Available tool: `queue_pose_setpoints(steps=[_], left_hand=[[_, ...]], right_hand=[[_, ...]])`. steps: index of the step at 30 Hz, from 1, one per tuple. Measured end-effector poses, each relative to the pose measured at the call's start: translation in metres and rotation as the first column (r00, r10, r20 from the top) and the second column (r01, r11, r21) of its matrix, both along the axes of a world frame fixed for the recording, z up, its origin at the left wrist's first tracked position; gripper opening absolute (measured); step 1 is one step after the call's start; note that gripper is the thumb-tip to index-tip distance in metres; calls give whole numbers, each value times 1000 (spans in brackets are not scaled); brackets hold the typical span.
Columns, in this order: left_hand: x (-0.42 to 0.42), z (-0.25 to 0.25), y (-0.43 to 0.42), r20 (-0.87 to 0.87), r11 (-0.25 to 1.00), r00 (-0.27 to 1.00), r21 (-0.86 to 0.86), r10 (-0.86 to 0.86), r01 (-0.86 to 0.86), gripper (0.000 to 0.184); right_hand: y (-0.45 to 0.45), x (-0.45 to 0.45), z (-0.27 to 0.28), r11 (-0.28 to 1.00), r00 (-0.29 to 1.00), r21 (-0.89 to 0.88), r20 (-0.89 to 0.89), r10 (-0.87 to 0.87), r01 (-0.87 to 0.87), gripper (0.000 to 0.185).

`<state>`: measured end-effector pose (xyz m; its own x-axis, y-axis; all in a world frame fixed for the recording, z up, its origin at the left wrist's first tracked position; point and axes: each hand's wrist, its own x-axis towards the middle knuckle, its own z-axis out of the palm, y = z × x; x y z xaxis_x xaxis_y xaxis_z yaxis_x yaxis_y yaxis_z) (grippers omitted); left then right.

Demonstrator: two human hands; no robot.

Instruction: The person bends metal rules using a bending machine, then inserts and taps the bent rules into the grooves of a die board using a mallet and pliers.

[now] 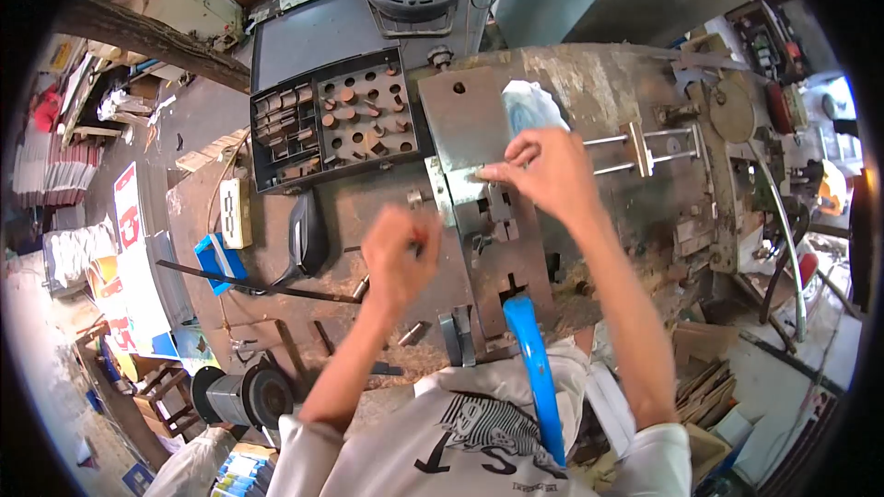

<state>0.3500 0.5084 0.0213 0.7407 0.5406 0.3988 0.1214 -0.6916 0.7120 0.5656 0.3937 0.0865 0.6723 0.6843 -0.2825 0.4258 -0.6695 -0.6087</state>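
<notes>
My right hand (551,173) is over the metal press plate (465,120), thumb and index finger pressed together at a small bright spot on its lower edge. What they pinch, if anything, is too small to name. Left of the press, my left hand (401,253) hangs above the bench with curled fingers, blurred by motion; a small dark thing shows by the fingers but cannot be made out. Between the hands and my body lies the press bed with a cross-shaped slot (514,285), and a blue curved handle (534,373) reaches toward my shirt.
An open black case (331,120) of round metal pieces stands at the back left. A black-handled tool (307,235), a blue box (219,262) and a long dark bar (267,287) lie left. On the right is a metal frame with rods (638,149). A grinder (244,396) stands front left.
</notes>
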Motion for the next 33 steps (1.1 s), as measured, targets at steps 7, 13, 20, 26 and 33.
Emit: queue_pose_setpoints(steps=[7,13,20,26,33], left_hand=[[-73,-22,-30,-143,991,990,131,-7,26,21],[-86,-77,-30,-485,972,858,228,167,-60,27],[-92,-15,-11,-136,980,981,161,136,-113,20],[-47,120,6,11,968,1000,252,8,-11,18],[33,86,40,-158,820,859,255,-487,512,29]], right_hand=[[-43,-35,11,844,952,442,-93,-293,303,22],[-112,-83,38,863,896,239,-130,-425,445,19],[-184,-152,31,856,848,104,-239,-473,506,20],[-197,-176,43,870,853,90,-266,-449,486,21],[-225,-211,45,937,811,-73,-480,-334,343,38]])
